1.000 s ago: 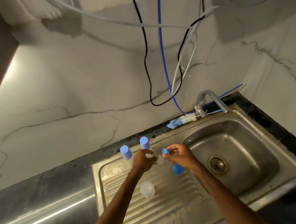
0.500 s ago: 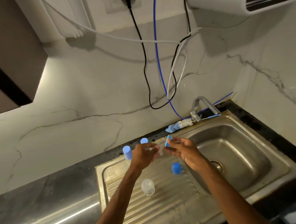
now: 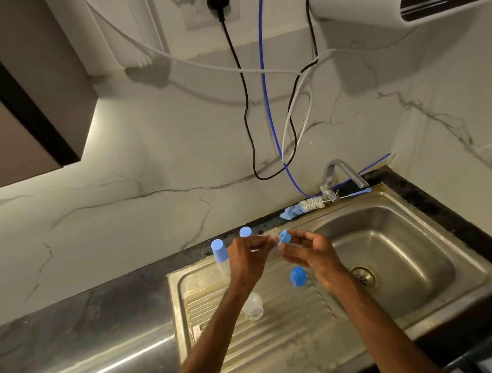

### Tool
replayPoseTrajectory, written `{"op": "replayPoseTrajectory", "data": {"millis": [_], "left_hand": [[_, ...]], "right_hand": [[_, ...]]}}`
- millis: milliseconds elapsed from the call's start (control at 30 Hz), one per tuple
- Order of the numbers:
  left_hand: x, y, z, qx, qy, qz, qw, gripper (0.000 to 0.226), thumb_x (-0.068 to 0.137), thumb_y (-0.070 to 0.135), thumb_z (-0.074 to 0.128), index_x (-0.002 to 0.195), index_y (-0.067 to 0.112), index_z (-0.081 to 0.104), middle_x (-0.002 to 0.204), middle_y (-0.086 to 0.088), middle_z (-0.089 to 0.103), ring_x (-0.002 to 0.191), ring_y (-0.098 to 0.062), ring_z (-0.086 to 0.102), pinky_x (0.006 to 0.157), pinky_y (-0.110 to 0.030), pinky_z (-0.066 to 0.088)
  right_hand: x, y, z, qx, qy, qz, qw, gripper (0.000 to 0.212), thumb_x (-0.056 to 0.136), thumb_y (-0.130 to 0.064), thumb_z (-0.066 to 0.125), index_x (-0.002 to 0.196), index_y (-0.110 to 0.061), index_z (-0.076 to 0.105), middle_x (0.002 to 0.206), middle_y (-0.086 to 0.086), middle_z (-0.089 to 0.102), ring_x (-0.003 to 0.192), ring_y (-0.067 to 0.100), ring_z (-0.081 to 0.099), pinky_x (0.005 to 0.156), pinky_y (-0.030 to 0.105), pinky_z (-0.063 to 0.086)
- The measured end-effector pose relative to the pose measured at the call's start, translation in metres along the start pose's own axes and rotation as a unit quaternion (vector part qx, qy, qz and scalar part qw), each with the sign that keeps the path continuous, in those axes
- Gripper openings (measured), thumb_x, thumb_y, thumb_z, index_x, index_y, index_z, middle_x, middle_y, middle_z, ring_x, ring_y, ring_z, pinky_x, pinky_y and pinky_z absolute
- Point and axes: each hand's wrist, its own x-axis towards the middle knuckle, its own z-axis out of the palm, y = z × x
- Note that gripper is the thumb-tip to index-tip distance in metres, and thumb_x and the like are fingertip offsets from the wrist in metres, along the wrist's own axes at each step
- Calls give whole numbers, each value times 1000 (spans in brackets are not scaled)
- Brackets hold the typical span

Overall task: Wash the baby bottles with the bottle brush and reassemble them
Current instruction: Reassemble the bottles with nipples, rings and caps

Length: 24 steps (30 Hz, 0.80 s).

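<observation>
My left hand (image 3: pixel 247 257) and my right hand (image 3: pixel 311 250) meet above the steel drainboard (image 3: pixel 283 333). Between their fingertips sits a small blue collar ring (image 3: pixel 283 237) with a clear teat (image 3: pixel 271 239) against it; the left hand pinches the teat and the right pinches the ring. Two capped bottles stand behind the left hand: one with a blue cap (image 3: pixel 218 250), another whose cap (image 3: pixel 245 231) shows at the back. A clear bottle body (image 3: pixel 252 306) stands on the drainboard below my left forearm. A loose blue cap (image 3: pixel 298 277) lies by my right wrist. The bottle brush (image 3: pixel 303 206) lies behind the basin.
The sink basin (image 3: pixel 395 250) with its drain lies to the right, with a tap (image 3: pixel 338 174) at its back. Black, blue and white cables hang down the marble wall. Dark counter (image 3: pixel 72 329) stretches left. A cabinet overhangs at upper left.
Both hands have lifted slightly away from the drainboard while still working the blue ring and teat together. The camera has tilted up, showing more wall and the socket.
</observation>
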Motion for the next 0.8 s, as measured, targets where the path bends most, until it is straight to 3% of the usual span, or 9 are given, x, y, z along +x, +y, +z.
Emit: {"op": "replayPoseTrajectory", "data": {"millis": [67,233,400,500,600,700,800], "left_hand": [[0,3,-1,18,-4,12,1000,15,89,30,79,100,20,83,88,10,78,74,9,68,66,-10,50],[5,9,-5,83,-5,50,995,11,91,21,77,90,12,83,62,20,57,60,6,57,57,-10,41],[7,12,-8,116,-6,101,988,15,91,14,76,80,6,80,58,21,49,60,6,56,56,-7,39],[7,7,-7,111,-14,97,989,13,92,16,76,84,7,81,60,21,53,61,7,58,58,-7,41],[5,3,-4,79,-35,91,992,10,91,20,76,95,14,84,74,14,71,69,3,65,64,-12,50],[7,-5,-3,51,-79,77,993,16,93,17,73,107,14,81,95,4,79,85,-7,73,78,-22,58],[7,-9,-6,-27,-130,20,991,18,102,19,62,105,14,79,93,-5,78,89,-17,72,84,-37,59]], "right_hand": [[1,-2,-2,-24,10,-18,1000,45,74,-13,88,115,-14,70,104,3,77,96,22,76,80,35,63],[1,-4,-5,-60,-11,-39,997,43,74,-11,88,113,-15,70,103,4,78,92,20,76,74,30,62],[2,-3,-10,-91,-18,-64,994,46,73,-12,89,114,-17,69,102,3,78,92,19,76,72,28,62],[4,-3,-9,-86,-17,-61,994,47,72,-16,89,115,-18,69,104,2,77,92,18,76,73,29,62],[6,-2,-8,-95,-30,-66,993,44,74,-14,88,114,-20,69,108,4,76,93,18,76,72,28,62],[6,0,-8,-115,-29,-88,989,46,74,-15,89,115,-20,70,111,3,75,95,17,75,71,28,62],[8,1,-10,-143,-11,-116,983,49,71,-19,91,115,-20,71,108,1,76,94,16,75,70,29,62]]}}
